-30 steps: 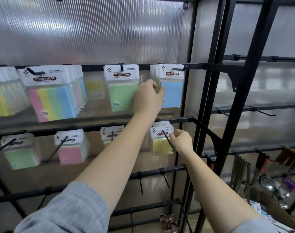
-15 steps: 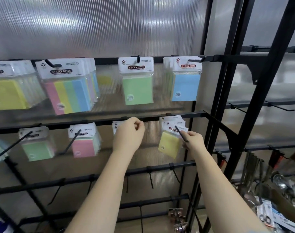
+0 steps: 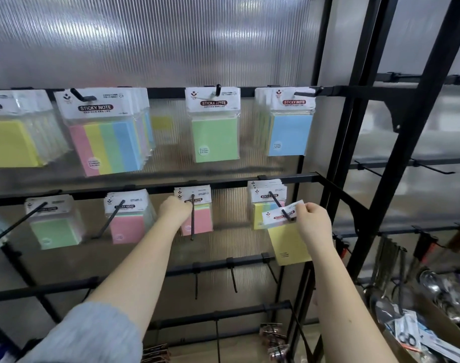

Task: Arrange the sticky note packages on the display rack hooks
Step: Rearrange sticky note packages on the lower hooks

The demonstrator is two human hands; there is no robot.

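Display rack (image 3: pixel 283 178), two hung rows. Top row: yellow, multicolour (image 3: pixel 107 142), green (image 3: pixel 214 138) and blue packs (image 3: pixel 289 133). Lower row: green, pink, then left hand (image 3: pixel 175 212), grip curled at the pink pack (image 3: pixel 197 217) on its hook. Right hand (image 3: pixel 314 225) pinches a yellow sticky note package (image 3: pixel 289 241) by its header, tilted, at the hook's tip (image 3: pixel 287 217). Far right, cardboard box (image 3: pixel 433 320) holding metal utensils.

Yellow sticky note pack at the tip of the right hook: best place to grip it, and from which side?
Grip the yellow pack by its white header card, from the right edge, where the right hand pinches it now. The hook passes through the header's middle, so the edge stays free.
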